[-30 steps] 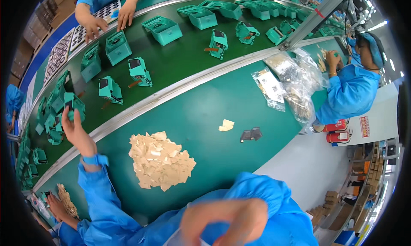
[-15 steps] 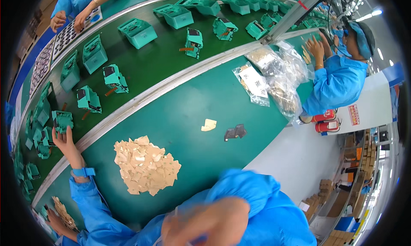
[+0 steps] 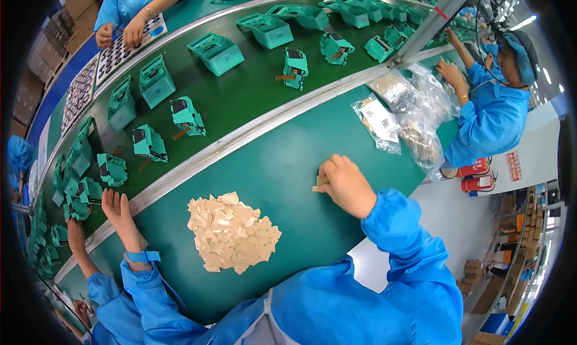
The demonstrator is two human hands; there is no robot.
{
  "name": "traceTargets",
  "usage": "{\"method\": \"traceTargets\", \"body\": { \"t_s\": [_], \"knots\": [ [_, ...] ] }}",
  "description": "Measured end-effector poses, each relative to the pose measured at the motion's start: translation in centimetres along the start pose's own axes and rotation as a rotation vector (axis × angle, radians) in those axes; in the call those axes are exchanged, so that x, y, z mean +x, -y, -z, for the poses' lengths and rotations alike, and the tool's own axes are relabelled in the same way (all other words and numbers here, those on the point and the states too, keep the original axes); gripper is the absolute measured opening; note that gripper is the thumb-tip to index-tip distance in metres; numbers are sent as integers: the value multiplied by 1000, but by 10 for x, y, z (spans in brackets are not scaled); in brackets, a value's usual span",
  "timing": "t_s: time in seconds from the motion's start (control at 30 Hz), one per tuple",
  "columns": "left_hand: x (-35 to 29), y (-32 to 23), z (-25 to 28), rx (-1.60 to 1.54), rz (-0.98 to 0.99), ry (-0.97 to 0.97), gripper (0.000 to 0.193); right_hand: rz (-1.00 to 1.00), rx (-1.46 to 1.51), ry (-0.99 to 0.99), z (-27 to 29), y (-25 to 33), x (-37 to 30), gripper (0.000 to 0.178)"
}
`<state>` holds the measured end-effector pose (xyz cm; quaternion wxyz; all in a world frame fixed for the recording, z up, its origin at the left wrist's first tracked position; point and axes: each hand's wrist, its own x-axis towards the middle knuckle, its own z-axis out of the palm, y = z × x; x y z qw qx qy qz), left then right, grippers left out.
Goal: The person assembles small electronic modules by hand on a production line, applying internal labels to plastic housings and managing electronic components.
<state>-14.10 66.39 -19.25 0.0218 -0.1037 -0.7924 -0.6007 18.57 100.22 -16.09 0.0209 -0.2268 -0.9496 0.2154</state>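
Observation:
My right hand [image 3: 345, 186] is over the green table with its fingers pinched on a small beige flat piece [image 3: 320, 181]. The dark pieces that lay beside that spot are hidden, apparently by the hand. My left hand [image 3: 120, 216], with a blue wristband above it, is at the metal rail along the conveyor's near edge. Its fingers are stretched out and nothing shows in them. Just beyond its fingertips sits a small green plastic housing [image 3: 112, 169]. A heap of beige flat pieces [image 3: 234, 234] lies on the table between my hands.
Green housings and larger green covers [image 3: 216, 51] line the conveyor [image 3: 240, 83]. A co-worker's hand [image 3: 76, 232] reaches onto it left of mine. Clear plastic bags [image 3: 415, 113] lie at the table's right end, near another person. Across the conveyor, someone handles round dark parts on a sheet.
My right hand has moved from close to my body out over the table onto the beige piece. My left hand stays by the conveyor rail. The co-worker's hand has reached onto the conveyor.

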Motion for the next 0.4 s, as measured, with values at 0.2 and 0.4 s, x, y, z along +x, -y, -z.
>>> {"method": "traceTargets", "body": {
  "t_s": [0.2,0.4],
  "knots": [
    [-91,-88,-35,-111,-114,52,44,-15,48,38,5,-9,4,25],
    [-169,-66,-14,-318,-142,786,46,-271,358,123,18,-8,0,22]
  ]
}}
